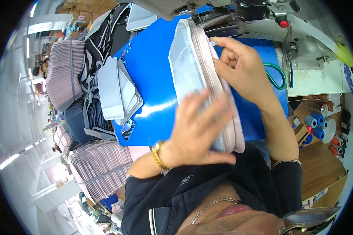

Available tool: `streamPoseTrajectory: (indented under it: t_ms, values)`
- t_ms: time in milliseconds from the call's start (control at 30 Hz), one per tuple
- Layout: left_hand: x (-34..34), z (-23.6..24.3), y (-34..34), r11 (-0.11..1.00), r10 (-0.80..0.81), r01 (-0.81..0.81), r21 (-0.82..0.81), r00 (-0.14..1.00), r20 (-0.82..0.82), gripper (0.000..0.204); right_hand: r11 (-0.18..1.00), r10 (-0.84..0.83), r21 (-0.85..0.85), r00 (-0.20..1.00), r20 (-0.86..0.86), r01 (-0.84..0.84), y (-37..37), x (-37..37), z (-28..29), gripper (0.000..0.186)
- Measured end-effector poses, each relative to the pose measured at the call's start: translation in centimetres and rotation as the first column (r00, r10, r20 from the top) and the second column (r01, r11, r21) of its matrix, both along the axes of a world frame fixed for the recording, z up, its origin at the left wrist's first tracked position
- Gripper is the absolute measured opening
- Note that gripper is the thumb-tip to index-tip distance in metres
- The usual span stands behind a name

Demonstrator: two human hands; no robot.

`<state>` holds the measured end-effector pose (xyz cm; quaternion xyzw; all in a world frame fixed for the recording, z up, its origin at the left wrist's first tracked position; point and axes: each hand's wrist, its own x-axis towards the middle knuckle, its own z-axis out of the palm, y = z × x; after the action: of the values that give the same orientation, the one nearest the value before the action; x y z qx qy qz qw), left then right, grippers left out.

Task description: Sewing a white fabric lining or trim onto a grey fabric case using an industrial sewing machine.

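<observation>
A half-round zippered bag piece (184, 58), light grey inside with a pale pink band along the zipper, lies lengthwise over a blue work surface. My left hand (198, 125) rests flat across its near part with the fingers spread, slightly smeared by motion. A gold bracelet is on that wrist. At the far end my right hand (239, 64) pinches the pink edge between thumb and forefinger, where a small white tag (213, 43) shows by the fingertips. That end of the piece reaches beside the sewing machine (219, 25); the needle area cannot be made out.
Grey panels (110, 94) are piled on the left of the blue surface (153, 74). Tied stacks of pink pieces (64, 72) stand farther left. On the right are a green-handled tool (283, 72), blue thread spools (318, 121) and a cardboard box (321, 166).
</observation>
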<state>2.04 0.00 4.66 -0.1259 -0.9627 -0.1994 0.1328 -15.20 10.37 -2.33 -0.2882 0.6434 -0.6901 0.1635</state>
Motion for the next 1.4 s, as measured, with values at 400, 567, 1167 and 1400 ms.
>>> streamPoseTrajectory:
  t_ms: [400,567,1167,1400]
  values:
    - [4.6,0.6,3.0,0.997,0.079,-0.075,0.037,0.986,-0.143,0.042,0.978,0.118,-0.188,0.986,0.115,-0.095,0.0,0.4,-0.9,0.045]
    - [2.2,0.0,3.0,0.994,0.104,-0.098,0.041,0.975,-0.194,0.044,0.994,0.058,-0.093,0.997,0.047,-0.053,-1.2,-1.4,-0.4,0.043]
    - [-1.7,0.8,-0.1,0.994,0.104,-0.107,0.001,0.965,-0.242,0.035,0.995,0.048,0.091,0.997,-0.063,-0.043,1.3,-0.2,1.1,0.044]
    - [-3.0,1.0,-0.8,0.994,0.101,-0.110,-0.018,0.960,-0.262,0.030,0.982,0.145,-0.143,0.979,0.145,-0.125,0.1,-0.3,0.1,0.044]
